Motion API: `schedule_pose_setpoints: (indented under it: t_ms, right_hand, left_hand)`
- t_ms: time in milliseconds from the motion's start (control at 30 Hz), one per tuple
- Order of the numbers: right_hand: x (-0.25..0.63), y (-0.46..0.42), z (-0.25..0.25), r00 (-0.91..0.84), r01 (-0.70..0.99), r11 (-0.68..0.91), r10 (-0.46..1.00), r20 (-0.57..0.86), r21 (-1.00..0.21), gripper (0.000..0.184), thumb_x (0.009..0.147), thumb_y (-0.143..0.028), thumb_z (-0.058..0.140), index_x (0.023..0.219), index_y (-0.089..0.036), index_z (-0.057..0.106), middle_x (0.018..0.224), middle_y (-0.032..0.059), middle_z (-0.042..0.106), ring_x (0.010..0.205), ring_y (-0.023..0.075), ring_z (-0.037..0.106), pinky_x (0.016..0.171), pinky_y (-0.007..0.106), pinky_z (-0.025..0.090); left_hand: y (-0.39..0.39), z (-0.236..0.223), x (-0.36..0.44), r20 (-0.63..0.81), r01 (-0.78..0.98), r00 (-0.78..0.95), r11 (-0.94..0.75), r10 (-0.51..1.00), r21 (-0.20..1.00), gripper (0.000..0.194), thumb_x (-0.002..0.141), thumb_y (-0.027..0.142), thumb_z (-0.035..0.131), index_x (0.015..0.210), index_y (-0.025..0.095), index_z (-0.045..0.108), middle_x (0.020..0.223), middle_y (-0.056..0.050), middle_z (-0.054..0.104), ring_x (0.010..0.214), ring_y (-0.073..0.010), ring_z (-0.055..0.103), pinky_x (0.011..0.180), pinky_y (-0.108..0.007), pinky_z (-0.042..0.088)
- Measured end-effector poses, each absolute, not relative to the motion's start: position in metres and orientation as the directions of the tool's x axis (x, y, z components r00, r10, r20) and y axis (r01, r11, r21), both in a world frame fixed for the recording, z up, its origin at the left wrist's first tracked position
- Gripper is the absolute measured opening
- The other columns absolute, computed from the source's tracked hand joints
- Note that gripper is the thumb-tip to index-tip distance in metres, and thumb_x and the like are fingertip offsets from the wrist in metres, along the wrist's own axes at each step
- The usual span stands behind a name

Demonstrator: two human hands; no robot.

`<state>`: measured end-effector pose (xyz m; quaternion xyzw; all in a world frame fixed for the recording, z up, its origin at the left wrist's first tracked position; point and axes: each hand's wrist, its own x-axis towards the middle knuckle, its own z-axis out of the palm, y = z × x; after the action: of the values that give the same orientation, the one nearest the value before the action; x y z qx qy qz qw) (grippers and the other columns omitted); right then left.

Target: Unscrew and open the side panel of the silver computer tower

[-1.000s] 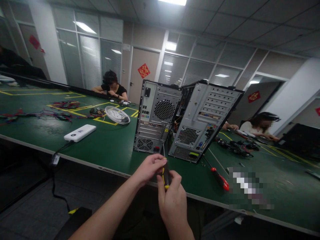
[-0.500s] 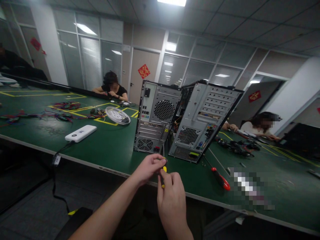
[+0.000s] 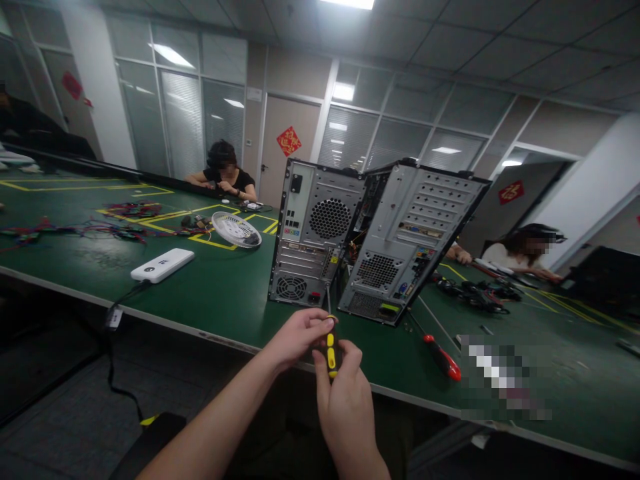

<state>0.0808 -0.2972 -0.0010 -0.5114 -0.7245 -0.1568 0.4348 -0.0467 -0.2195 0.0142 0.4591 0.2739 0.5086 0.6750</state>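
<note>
Both my hands hold a screwdriver with a black and yellow handle just in front of the table edge. My right hand is wrapped round the handle from below. My left hand pinches the top of the handle where the metal shaft begins. The shaft points up toward the bottom rear of the left computer tower. A second tower leans against the first, rear panel facing me.
A red-handled screwdriver lies on the green table to the right. A white box with a cable, a white fan grille and loose wires lie to the left. Two people sit at the far side.
My right hand has turned slightly on the handle, so more of the yellow stripe shows now than half a second ago. The hands stay in the same place.
</note>
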Motion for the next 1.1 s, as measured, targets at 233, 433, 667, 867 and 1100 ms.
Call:
schedule_pose_setpoints:
  t_ms: [233,433,667,867,1100]
  right_hand:
    - [0.083,-0.293,-0.004,-0.122,0.901,0.411,0.541,0.832,-0.136,0.03,0.112,-0.042,0.04,0.116,-0.016,0.054,0.082,0.0094,0.069,0.066,0.024,0.07,0.057,0.032,0.05]
    - [0.086,-0.294,-0.001,-0.176,0.893,0.44,0.534,0.827,-0.095,0.025,0.111,-0.032,0.045,0.123,-0.016,0.058,0.087,0.0067,0.061,0.072,0.0225,0.061,0.064,0.034,0.051]
    - [0.087,-0.296,0.002,-0.24,0.888,0.456,0.558,0.795,-0.052,0.03,0.109,-0.024,0.041,0.125,-0.02,0.066,0.091,0.0078,0.055,0.075,0.0222,0.057,0.066,0.034,0.05]
    - [0.085,-0.302,0.008,-0.204,0.868,0.471,0.628,0.751,-0.158,0.035,0.111,-0.04,0.041,0.133,-0.018,0.059,0.097,0.0114,0.068,0.078,0.0244,0.067,0.067,0.036,0.054]
    - [0.083,-0.317,0.018,-0.049,0.822,0.448,0.669,0.741,-0.351,0.03,0.11,-0.048,0.047,0.115,-0.019,0.055,0.077,0.0038,0.07,0.058,0.0201,0.068,0.052,0.028,0.045]
  left_hand:
    - [-0.219,0.013,-0.046,0.117,-0.417,0.309,0.024,0.944,0.909,0.064,0.065,0.057,0.094,0.104,0.012,0.069,0.069,0.001,0.068,0.058,-0.0087,0.056,0.06,-0.022,0.04]
    - [-0.22,0.013,-0.047,0.139,-0.429,0.325,0.014,0.936,0.903,0.063,0.064,0.059,0.093,0.098,0.015,0.062,0.061,0.004,0.064,0.053,-0.0085,0.053,0.057,-0.021,0.035]
    - [-0.221,0.013,-0.048,0.126,-0.444,0.343,0.043,0.931,0.895,0.066,0.063,0.058,0.094,0.1,0.014,0.061,0.07,0.0,0.069,0.055,-0.0082,0.054,0.058,-0.021,0.037]
    - [-0.219,0.009,-0.049,0.141,-0.432,0.333,0.017,0.932,0.902,0.06,0.068,0.054,0.093,0.104,0.012,0.066,0.063,0.004,0.063,0.055,-0.0078,0.052,0.058,-0.022,0.035]
    - [-0.22,0.009,-0.05,0.153,-0.431,0.355,0.017,0.922,0.902,0.062,0.071,0.054,0.092,0.109,0.01,0.07,0.068,0.003,0.063,0.059,-0.0073,0.052,0.059,-0.022,0.035]
